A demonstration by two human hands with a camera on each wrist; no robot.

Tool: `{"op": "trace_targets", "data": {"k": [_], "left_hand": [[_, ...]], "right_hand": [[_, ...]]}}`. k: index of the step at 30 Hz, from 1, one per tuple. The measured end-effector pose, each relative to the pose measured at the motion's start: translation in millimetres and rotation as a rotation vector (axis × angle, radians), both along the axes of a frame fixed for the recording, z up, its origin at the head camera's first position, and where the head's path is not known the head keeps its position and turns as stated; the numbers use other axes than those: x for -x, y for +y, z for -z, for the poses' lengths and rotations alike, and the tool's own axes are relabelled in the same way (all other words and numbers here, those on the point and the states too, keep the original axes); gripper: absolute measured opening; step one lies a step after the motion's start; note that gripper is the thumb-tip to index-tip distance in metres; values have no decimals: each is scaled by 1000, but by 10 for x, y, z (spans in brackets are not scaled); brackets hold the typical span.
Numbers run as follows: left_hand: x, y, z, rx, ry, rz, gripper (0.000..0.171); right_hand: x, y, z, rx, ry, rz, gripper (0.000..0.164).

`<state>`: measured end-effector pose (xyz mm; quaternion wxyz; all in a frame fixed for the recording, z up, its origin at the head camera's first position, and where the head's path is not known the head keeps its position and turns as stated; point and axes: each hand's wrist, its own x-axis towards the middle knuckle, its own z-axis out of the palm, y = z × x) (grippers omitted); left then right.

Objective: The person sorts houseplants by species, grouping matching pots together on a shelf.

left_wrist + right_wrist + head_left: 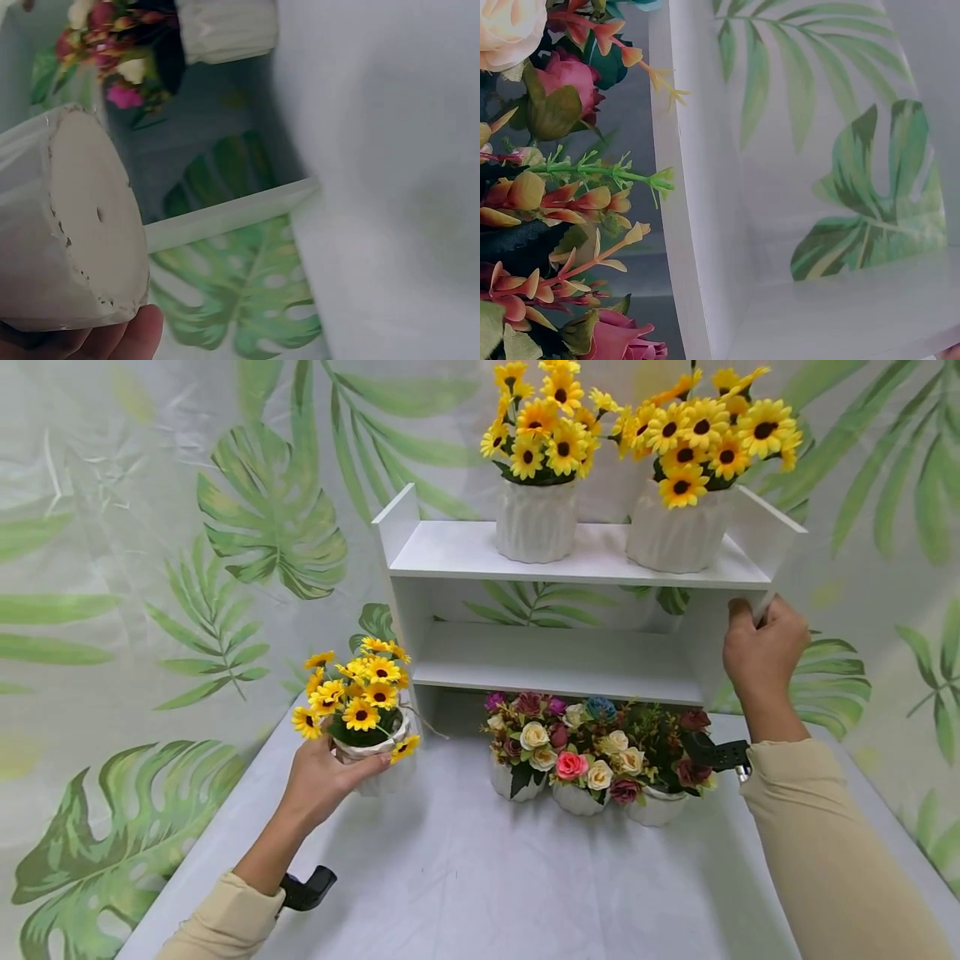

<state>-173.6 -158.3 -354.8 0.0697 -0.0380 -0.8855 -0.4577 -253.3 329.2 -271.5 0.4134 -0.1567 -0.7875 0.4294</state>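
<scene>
My left hand holds a white ribbed flowerpot of yellow sunflowers beside the left end of a white shelf unit. The pot is lifted and tilted; its flat underside with a small hole shows in the left wrist view, fingertips curled against its lower side. On the other side, my right hand grips the front edge of the shelf's right side panel. Only a bit of a finger shows at the corner of the right wrist view.
Two pots of sunflowers stand on the top shelf. Below the middle board, three white pots of mixed roses stand close together on the white-covered table. Leaf-patterned cloth hangs behind.
</scene>
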Motion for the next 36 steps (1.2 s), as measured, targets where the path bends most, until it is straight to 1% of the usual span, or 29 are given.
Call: {"op": "trace_targets", "data": {"k": [4, 8, 11, 14, 16, 18, 22, 26, 30, 33, 36], "left_hand": [[-92, -61, -186, -7, 43, 43, 72], [-138, -89, -429, -12, 107, 95, 69], [-154, -74, -629, -3, 159, 118, 67], [-172, -32, -822, 15, 203, 120, 69], [-171, 3, -956, 16, 233, 130, 70], [-153, 45, -1104, -3, 268, 151, 71], [-59, 177, -1474, -80, 330, 185, 66], [68, 337, -1873, -139, 360, 173, 58], [203, 454, -2234, -149, 384, 147, 58], [318, 523, -2450, -148, 376, 124, 60], [454, 614, -2597, -144, 315, 96, 62]], "right_hand": [[-5, -19, -5, 3, -6, 0, 36], [-8, -43, -17, 0, -2, -6, 35], [-11, -60, -27, 1, -10, -8, 35], [-17, -70, -33, 3, -12, -10, 36], [-18, -70, -32, 5, -21, -11, 36], [-22, -70, -27, 14, -27, -15, 36], [-35, -57, -13, 37, -54, -7, 34], [-44, -54, -2, 31, -54, 8, 34], [-39, -56, 13, 12, -43, 2, 36], [-28, -49, 17, 5, -36, 1, 36], [-16, -39, 11, 4, -15, 7, 36]]}}
